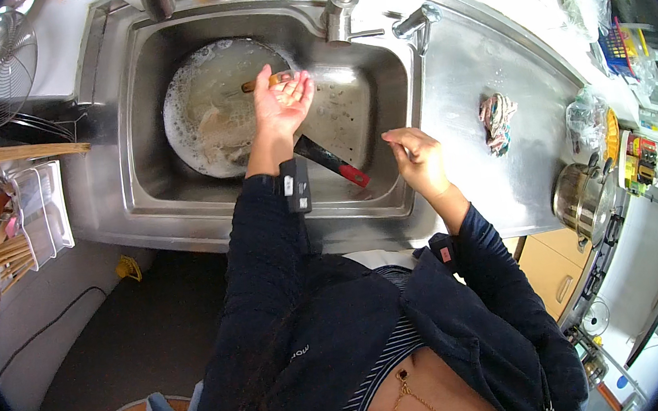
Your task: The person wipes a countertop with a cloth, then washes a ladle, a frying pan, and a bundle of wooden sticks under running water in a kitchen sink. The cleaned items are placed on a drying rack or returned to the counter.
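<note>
A round pan (215,112) filled with cloudy, sudsy water stands in the steel sink (348,103). A black handle with a red tip (330,159) slants from beside the pan toward the sink's front right. My left hand (285,104) hovers above the pan's right side, palm up and fingers slightly curled. Just beyond its thumb and fingers shows a brown, handle-like piece (251,85); whether the hand touches it I cannot tell. Over the sink's right rim is my right hand (421,158), thumb and fingertips drawn together with nothing visible in them.
The faucet (338,19) rises behind the sink, with a smaller tap (419,21) to its right. A crumpled patterned cloth (498,124) lies on the steel drainboard (467,190). A steel pot (582,198) stands far right. Left are a utensil rack (38,214) and a wire strainer (0,72).
</note>
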A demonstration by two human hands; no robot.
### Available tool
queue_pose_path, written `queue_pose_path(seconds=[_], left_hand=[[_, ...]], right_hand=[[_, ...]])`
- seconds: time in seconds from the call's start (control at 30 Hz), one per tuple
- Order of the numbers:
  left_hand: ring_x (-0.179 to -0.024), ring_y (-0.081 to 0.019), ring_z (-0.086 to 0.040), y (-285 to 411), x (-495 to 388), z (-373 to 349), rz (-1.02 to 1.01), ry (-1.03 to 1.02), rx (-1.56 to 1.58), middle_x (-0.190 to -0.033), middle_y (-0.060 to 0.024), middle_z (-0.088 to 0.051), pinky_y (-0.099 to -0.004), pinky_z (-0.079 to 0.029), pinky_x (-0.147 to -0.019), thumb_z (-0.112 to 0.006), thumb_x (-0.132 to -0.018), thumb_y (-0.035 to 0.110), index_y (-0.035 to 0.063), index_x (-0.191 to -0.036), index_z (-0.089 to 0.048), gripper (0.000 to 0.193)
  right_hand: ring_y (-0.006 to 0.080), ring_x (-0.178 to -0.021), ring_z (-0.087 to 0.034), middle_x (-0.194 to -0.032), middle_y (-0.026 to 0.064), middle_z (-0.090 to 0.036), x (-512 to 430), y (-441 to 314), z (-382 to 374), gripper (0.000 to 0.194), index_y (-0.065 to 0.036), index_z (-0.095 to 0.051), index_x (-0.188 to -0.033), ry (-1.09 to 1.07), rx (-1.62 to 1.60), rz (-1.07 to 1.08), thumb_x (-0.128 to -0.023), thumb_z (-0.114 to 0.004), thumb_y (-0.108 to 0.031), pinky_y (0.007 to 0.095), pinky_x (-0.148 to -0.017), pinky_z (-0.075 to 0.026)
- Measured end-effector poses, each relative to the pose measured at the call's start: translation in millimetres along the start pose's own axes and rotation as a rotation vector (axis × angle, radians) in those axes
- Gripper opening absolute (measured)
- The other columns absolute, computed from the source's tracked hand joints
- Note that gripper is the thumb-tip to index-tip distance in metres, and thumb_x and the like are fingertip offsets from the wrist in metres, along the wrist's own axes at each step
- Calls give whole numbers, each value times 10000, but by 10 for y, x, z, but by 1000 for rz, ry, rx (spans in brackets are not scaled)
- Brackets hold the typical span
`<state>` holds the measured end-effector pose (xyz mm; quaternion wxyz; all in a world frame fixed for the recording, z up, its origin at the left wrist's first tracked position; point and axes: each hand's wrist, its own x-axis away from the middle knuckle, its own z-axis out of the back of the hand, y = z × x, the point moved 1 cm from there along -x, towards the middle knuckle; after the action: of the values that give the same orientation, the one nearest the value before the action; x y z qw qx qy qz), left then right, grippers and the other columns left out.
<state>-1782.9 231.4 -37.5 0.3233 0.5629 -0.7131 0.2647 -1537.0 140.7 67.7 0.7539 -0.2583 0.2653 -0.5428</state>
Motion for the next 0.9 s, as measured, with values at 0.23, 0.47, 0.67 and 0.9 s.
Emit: queue_pose_path(seconds=[0.23,0.47,0.67,0.9], left_hand=[[-697,-178,-579,417,441,483,-211,-259,26,-794,-93,-574,-267,-489,-615,-545,-875,18,14,-807,-533,69],[-475,-73,-382,528,990,1046,37,19,66,-719,-30,-484,-212,-325,-406,-509,-966,77,5,-1053,-507,114],[-456,-59,-353,596,1522,1075,-94,111,-563,-726,-26,-498,-223,-300,-395,-536,-947,101,79,-1203,-483,262],[-446,-61,-350,667,1707,1030,-103,172,-751,-728,-29,-501,-227,-288,-395,-519,-942,86,62,-1320,-412,394]], right_hand=[[346,-1140,-570,-1176,171,-620,-998,-240,-177,308,-14,-650,-1096,180,403,318,-791,-609,-7,422,-960,-481],[303,-738,-659,-822,92,-648,-1618,-49,-244,129,-102,-685,-893,57,686,169,-868,-635,-219,407,-650,-517],[308,-763,-672,-868,95,-683,-1521,-51,-287,171,-101,-707,-957,63,710,120,-872,-639,-233,385,-678,-528],[287,-839,-652,-927,81,-671,-1401,-273,-401,212,-99,-683,-1004,375,576,364,-797,-641,-77,392,-727,-521]])
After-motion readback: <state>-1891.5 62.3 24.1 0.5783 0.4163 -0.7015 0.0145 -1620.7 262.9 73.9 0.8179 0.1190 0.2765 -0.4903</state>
